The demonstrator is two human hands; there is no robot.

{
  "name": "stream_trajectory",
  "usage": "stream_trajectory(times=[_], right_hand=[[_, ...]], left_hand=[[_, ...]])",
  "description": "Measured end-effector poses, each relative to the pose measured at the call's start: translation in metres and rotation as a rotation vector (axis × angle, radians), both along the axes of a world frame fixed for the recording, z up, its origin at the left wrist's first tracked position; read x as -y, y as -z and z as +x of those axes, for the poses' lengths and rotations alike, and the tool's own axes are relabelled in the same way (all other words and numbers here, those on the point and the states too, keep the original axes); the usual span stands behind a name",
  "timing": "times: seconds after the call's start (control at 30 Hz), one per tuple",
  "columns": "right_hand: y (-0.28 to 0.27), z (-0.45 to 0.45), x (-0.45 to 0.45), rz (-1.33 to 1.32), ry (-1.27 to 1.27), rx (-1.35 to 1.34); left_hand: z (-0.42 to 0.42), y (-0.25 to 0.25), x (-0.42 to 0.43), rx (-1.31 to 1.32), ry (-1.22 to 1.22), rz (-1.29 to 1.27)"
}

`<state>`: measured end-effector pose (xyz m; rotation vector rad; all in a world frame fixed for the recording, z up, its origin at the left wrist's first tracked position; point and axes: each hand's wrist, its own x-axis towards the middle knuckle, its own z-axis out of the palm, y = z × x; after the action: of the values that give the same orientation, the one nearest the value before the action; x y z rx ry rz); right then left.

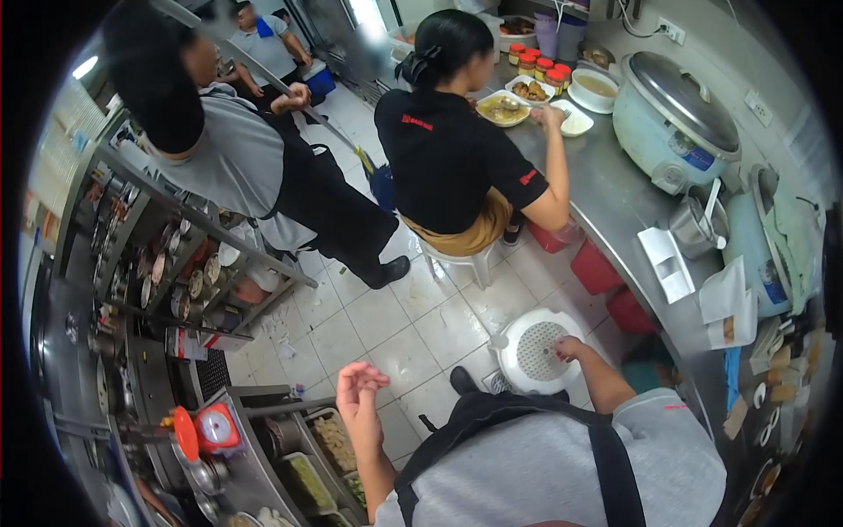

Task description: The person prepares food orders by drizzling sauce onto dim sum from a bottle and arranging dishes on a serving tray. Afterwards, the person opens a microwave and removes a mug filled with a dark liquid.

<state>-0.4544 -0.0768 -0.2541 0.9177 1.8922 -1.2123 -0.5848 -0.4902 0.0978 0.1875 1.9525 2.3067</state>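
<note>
My right hand [569, 349] reaches down to a white plastic stool [527, 362] with a perforated seat. Its fingers are bent together at the right part of the seat and look hooked onto it. My left hand [361, 391] is raised on the other side of my body, fingers loosely bent and slightly apart, holding nothing. Below it, to the left, are food trays [320, 505] in a steel counter.
A seated person in a black shirt [457, 149] eats at the steel counter [615, 211]. Another person [237, 149] stands holding a long pole [329, 127]. A large rice cooker [654, 132] and red bins [595, 266] are on the right. Shelves of dishes [176, 263] line the left.
</note>
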Motion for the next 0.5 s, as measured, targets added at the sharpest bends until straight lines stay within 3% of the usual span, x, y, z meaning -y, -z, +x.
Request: stream_trajectory(times=[0.1, 0.27, 0.4, 0.5], right_hand=[[0.0, -0.005, 0.024, -0.04, 0.124, 0.093], [-0.024, -0.039, 0.02, -0.124, 0.341, -0.153], [-0.031, -0.038, 0.018, -0.051, 0.609, -0.382], [-0.022, -0.005, 0.03, -0.026, 0.735, -0.335]], left_hand=[[-0.041, -0.005, 0.03, -0.027, -0.034, -0.074], [-0.109, 0.013, 0.014, -0.137, 0.046, -0.156], [-0.111, 0.061, -0.038, -0.089, 0.382, -0.168], [-0.099, 0.121, -0.053, -0.116, 0.648, -0.365]])
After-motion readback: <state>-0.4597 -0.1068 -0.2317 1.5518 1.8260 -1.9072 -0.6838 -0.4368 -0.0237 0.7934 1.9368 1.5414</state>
